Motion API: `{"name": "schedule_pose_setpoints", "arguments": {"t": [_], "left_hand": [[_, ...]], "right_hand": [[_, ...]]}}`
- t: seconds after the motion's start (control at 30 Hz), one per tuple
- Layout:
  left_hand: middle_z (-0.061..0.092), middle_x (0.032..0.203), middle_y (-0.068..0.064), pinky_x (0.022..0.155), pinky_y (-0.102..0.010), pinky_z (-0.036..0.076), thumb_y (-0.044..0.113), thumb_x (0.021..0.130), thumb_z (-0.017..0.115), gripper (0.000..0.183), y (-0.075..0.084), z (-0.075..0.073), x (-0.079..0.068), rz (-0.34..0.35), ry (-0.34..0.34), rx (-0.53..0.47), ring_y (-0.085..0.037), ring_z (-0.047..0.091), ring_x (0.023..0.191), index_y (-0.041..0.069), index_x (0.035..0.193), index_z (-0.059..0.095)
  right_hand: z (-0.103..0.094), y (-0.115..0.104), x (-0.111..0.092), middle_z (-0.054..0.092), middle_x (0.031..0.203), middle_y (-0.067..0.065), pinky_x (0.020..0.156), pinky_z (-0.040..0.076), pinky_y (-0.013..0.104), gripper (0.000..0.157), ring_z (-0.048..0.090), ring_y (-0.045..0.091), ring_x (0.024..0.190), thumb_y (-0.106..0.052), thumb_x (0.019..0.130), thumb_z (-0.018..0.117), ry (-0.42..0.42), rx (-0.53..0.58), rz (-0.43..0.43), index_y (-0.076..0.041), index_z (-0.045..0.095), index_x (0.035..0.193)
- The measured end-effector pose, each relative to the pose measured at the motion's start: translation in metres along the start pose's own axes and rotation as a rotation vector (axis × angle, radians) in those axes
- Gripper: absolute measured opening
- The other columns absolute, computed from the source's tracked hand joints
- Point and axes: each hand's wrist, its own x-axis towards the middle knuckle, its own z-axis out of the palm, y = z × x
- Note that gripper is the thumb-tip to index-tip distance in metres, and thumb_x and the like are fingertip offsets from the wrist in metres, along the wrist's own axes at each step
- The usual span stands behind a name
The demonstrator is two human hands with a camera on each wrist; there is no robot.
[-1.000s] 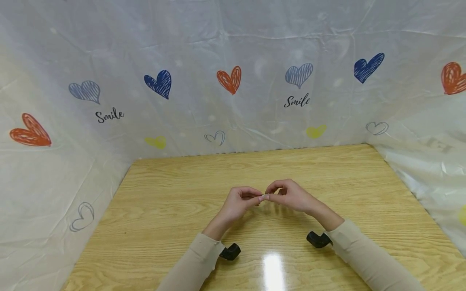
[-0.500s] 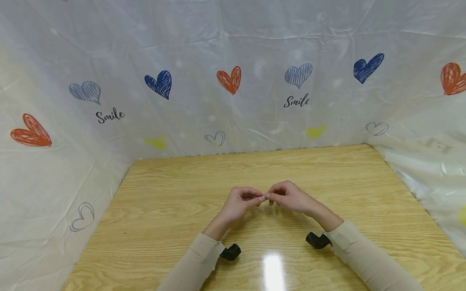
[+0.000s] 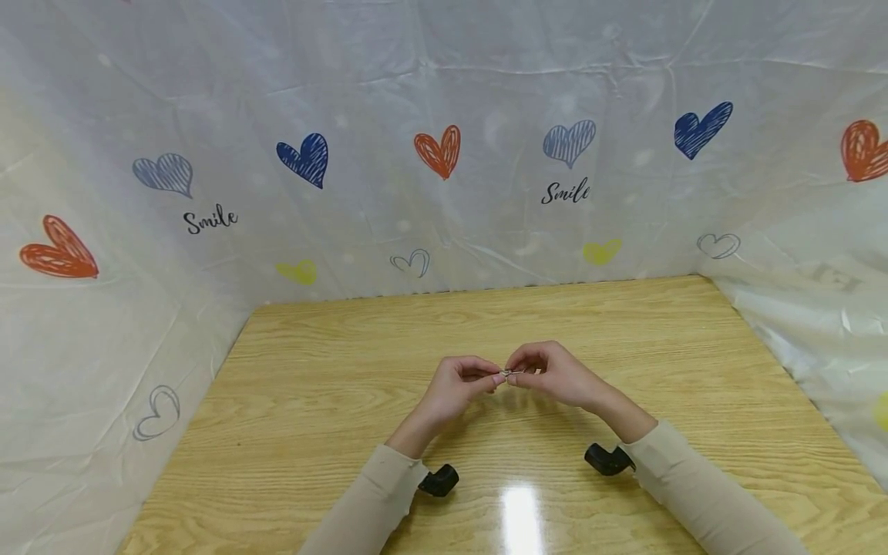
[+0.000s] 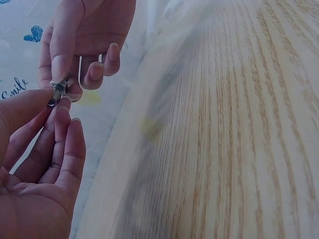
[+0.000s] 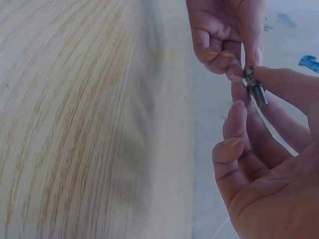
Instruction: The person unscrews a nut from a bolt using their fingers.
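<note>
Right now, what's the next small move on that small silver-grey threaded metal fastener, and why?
Probably a slight twist by the bare right hand while the bare left hand holds steady: both pinch the fastener, and its ridged shank points out in the right wrist view, so turning fits.

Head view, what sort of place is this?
Probably a makeshift recording booth: a wood-grain table, heart-printed sheeting on three sides, and two wrist-worn black devices.

The bare right hand [image 3: 565, 378] now parts its thumb [image 3: 530, 381] and fingers [image 3: 525, 354] wider than half a second ago, exposing more of a small silver metal piece with a threaded shaft [image 5: 255, 88].
</note>
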Motion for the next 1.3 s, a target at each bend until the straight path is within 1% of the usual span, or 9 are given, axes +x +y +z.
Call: {"name": "schedule_pose_setpoints", "arguments": {"t": [0.1,0.3,0.43,0.6,0.7,0.9,1.0,1.17,1.3], "left_hand": [[0.075,0.1,-0.006,0.088,-0.053,0.057,0.012,0.096,0.074,0.016,0.0012,-0.0005,0.0,0.005,0.001,0.0,-0.047,0.067,0.1,0.002,0.107,0.077],[0.075,0.103,-0.007,0.091,-0.053,0.056,0.011,0.096,0.074,0.016,0.0007,-0.0011,0.0004,0.005,-0.005,-0.014,-0.047,0.066,0.102,0.001,0.108,0.076],[0.074,0.106,-0.008,0.092,-0.054,0.056,0.014,0.096,0.074,0.017,0.0007,-0.001,0.0006,-0.004,-0.008,-0.012,-0.046,0.066,0.103,0.002,0.108,0.076],[0.074,0.107,-0.008,0.091,-0.055,0.055,0.015,0.096,0.075,0.018,0.0012,-0.0001,-0.0001,-0.011,-0.004,0.003,-0.046,0.066,0.103,0.002,0.109,0.076],[0.074,0.106,-0.008,0.091,-0.055,0.055,0.016,0.096,0.075,0.018,0.0006,0.0001,-0.0006,-0.018,-0.001,0.008,-0.045,0.066,0.102,0.003,0.109,0.077],[0.074,0.102,-0.006,0.089,-0.052,0.056,0.016,0.095,0.076,0.017,-0.0002,0.0002,-0.001,-0.013,0.006,0.013,-0.038,0.068,0.096,0.003,0.107,0.077],[0.074,0.101,-0.006,0.089,-0.053,0.056,0.015,0.095,0.076,0.016,-0.0002,0.0001,-0.0008,-0.007,0.005,0.009,-0.038,0.068,0.094,0.003,0.107,0.077],[0.074,0.101,-0.006,0.089,-0.053,0.056,0.014,0.095,0.075,0.015,0.0012,0.0001,-0.0012,-0.002,0.004,0.008,-0.039,0.068,0.095,0.003,0.106,0.077],[0.073,0.099,-0.005,0.089,-0.051,0.056,0.014,0.095,0.075,0.015,0.002,0.0002,-0.0015,-0.003,0.005,0.014,-0.029,0.068,0.089,0.003,0.105,0.077]], "right_hand": [[0.0,0.0003,0.0011,0.069,0.102,0.008,0.068,0.053,0.032,0.02,0.065,0.025,0.086,-0.014,0.096,0.074,0.009,-0.01,-0.001,-0.006,0.07,0.113],[-0.0004,-0.0011,0.0013,0.067,0.105,0.012,0.068,0.053,0.035,0.028,0.063,0.036,0.086,-0.023,0.102,0.067,-0.008,-0.017,0.048,-0.003,0.066,0.122],[0.0,-0.0028,0.0008,0.069,0.099,0.019,0.065,0.051,0.036,0.032,0.06,0.031,0.078,-0.031,0.108,0.057,-0.035,-0.029,0.08,-0.003,0.071,0.113],[0.0011,-0.0033,0.0009,0.068,0.092,0.021,0.06,0.045,0.029,0.038,0.054,0.019,0.07,-0.028,0.11,0.052,-0.057,-0.021,0.077,0.002,0.072,0.102],[0.0015,-0.0023,0.0008,0.069,0.093,0.02,0.062,0.047,0.031,0.034,0.056,0.023,0.073,-0.025,0.11,0.053,-0.057,-0.013,0.068,0.002,0.072,0.106],[0.0017,-0.0009,-0.0008,0.071,0.101,0.022,0.075,0.056,0.049,0.023,0.064,0.041,0.087,-0.02,0.107,0.058,-0.049,0.025,0.058,-0.003,0.072,0.113],[0.0018,-0.0015,-0.0015,0.071,0.104,0.024,0.079,0.056,0.053,0.018,0.066,0.045,0.093,-0.016,0.104,0.062,-0.038,0.05,0.041,-0.004,0.071,0.113],[0.0015,-0.0017,-0.0017,0.069,0.104,0.016,0.074,0.057,0.049,0.019,0.066,0.044,0.091,-0.014,0.099,0.07,-0.026,0.05,0.018,-0.005,0.067,0.116],[0.0011,-0.0018,-0.0018,0.065,0.108,0.012,0.069,0.055,0.045,0.031,0.066,0.039,0.089,-0.013,0.097,0.073,-0.02,0.042,0.017,-0.003,0.062,0.125]]}}
